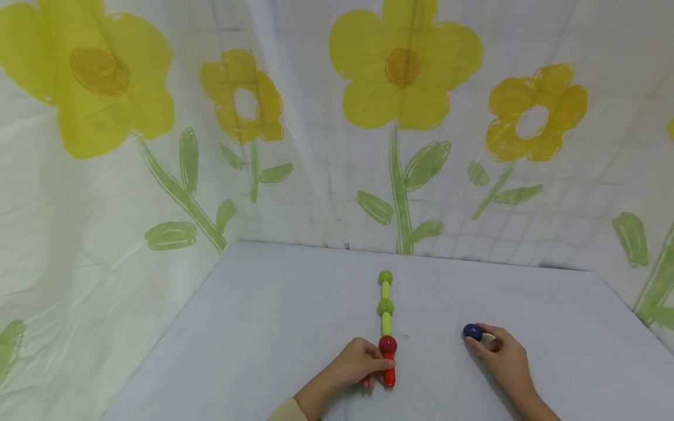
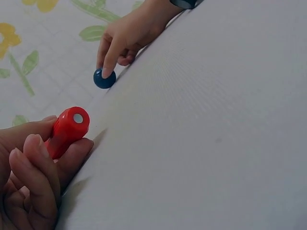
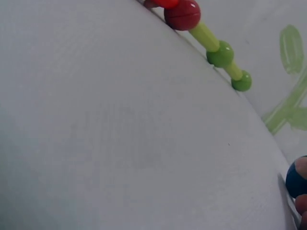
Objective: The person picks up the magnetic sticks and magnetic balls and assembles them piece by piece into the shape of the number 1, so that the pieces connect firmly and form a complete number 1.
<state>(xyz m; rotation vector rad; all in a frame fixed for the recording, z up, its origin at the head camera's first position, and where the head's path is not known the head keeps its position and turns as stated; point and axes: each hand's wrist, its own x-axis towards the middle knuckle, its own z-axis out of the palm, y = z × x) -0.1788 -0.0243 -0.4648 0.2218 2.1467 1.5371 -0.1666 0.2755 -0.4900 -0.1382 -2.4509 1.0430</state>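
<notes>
A straight chain of balls and rods lies on the white table. It has a far green ball [image 1: 385,277], a light green rod [image 1: 386,290], a middle green ball [image 1: 385,307], another light green rod [image 1: 387,324], a red ball [image 1: 388,344] and a red rod [image 1: 389,377] nearest me. My left hand [image 1: 358,365] pinches the red rod between thumb and fingers; a silvery disc shows on its free end in the left wrist view. Off to the right, my right hand [image 1: 505,358] holds a dark blue ball [image 1: 472,332] by the fingertips, apart from the chain.
The white tabletop [image 1: 253,327] stretches out around the chain and both hands. Behind it and along its sides hangs a pale curtain [image 1: 305,193] printed with yellow flowers and green leaves, meeting the table's back edge.
</notes>
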